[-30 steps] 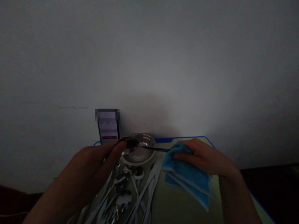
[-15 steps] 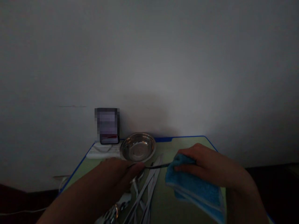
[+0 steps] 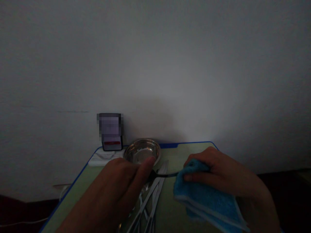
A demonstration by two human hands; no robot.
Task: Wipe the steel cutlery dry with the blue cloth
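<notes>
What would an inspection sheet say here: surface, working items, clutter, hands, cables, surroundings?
Surface: pale green tabletop with blue edging.
Job's things: slim dark-looking metal spoon, between the hands; folded blue cloth with white edging, around its handle end.
Clutter: crossed long silver metal cutlery; round shiny metal bowl; upright black-framed phone; flat white object.
Hands: left hand at the spoon's head, fingertips hidden; right hand gripping the cloth.
Cables: thin white cable, lower left, beside the tabletop.
Surroundings: grey-looking wall behind; dim light.
</notes>
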